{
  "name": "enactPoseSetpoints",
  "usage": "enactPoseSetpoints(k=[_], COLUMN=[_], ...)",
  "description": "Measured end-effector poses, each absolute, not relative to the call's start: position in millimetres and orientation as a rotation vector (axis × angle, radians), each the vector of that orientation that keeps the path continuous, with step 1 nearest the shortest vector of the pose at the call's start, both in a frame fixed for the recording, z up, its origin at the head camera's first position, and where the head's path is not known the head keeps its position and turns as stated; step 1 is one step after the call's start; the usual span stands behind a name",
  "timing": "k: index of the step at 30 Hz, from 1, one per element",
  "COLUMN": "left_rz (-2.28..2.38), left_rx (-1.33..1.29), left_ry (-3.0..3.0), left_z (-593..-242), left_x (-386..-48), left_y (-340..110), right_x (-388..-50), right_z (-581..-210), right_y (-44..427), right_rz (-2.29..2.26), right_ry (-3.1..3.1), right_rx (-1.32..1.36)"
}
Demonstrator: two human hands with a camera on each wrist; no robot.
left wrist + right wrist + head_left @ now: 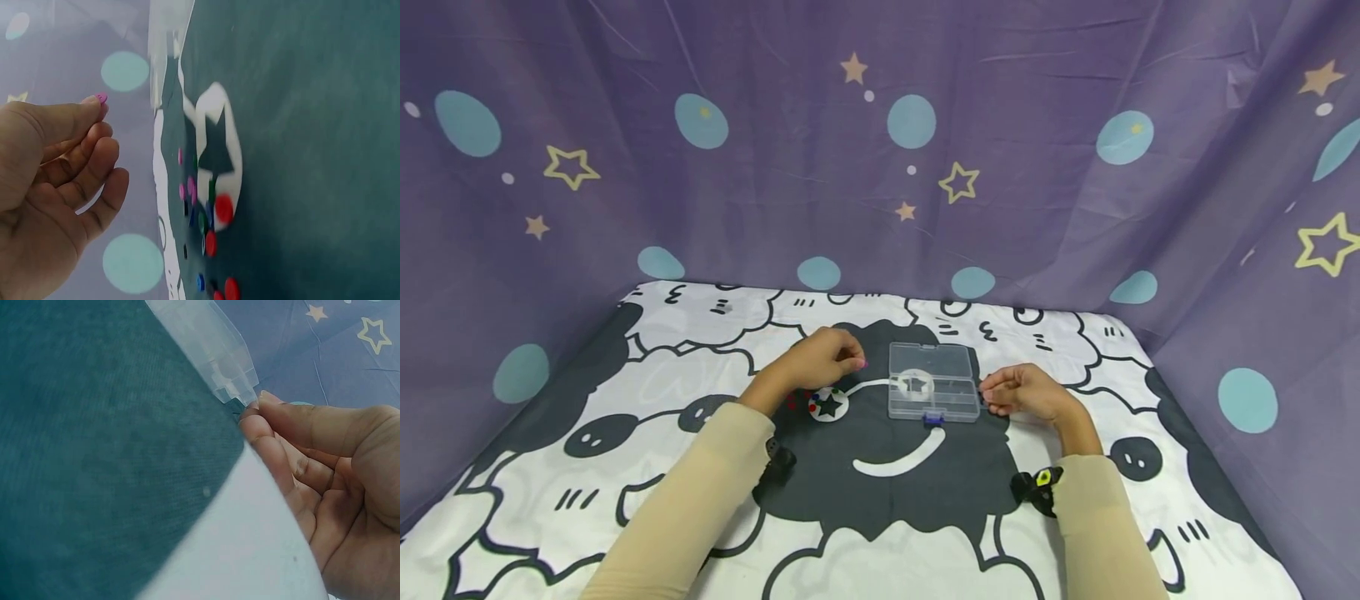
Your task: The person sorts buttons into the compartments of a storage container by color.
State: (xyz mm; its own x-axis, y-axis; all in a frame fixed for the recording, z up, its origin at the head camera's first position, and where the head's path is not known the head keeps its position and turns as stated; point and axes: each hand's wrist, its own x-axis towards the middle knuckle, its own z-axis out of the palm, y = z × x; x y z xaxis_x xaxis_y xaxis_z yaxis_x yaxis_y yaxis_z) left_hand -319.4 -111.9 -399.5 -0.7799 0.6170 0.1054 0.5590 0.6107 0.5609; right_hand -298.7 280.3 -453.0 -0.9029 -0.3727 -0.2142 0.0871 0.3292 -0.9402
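Sleeves [677,508] come in from the near side, with dark straps [1042,492] at the wrists, over a patterned cloth [917,492]. Box [951,408] lies on the cloth's dark patch, its blue clasp [933,420] on the near side. It is clear plastic, probably light and fairly stiff, so a nudge could slide it; an end wall or corner looks the best place to steady it. Right hand [1030,390] is at the box's right end, thumb and forefinger seeming to pinch the corner, the other fingers curled in.

Well to the left, loose discs [224,208], perhaps buttons, lie scattered on and around the white star spot: red, blue, green, pink and dark ones. They look hard, smooth and nearly weightless, unlikely to break but apt to skid or flip under a fingertip. Taking one by opposite edges should work better than pressing on its face.

A little farther off, left hand [826,354] is raised above the cloth, between the discs and the box, pinching a pink disc [102,98] at the tips of thumb and forefinger. Little of it shows, so the hold looks light and could slip. Beyond the box's base, the lid [928,360] lies folded back, likely thin and flexible. Curtain [820,183] hangs behind everything.
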Motion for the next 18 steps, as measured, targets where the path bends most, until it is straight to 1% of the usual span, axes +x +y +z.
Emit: enactPoseSetpoints(k=[10,18], left_rz=[0.854,0.818], left_rx=[1.154,1.201], left_ry=[2.69,2.701], left_z=[-410,-412], left_x=[-313,-307], left_y=[-94,-85], right_x=[-298,-298], right_z=[-454,-454], right_y=[281,281], right_rz=[-1.589,-1.575], right_ry=[2.215,2.228], right_rx=[-0.262,-0.255])
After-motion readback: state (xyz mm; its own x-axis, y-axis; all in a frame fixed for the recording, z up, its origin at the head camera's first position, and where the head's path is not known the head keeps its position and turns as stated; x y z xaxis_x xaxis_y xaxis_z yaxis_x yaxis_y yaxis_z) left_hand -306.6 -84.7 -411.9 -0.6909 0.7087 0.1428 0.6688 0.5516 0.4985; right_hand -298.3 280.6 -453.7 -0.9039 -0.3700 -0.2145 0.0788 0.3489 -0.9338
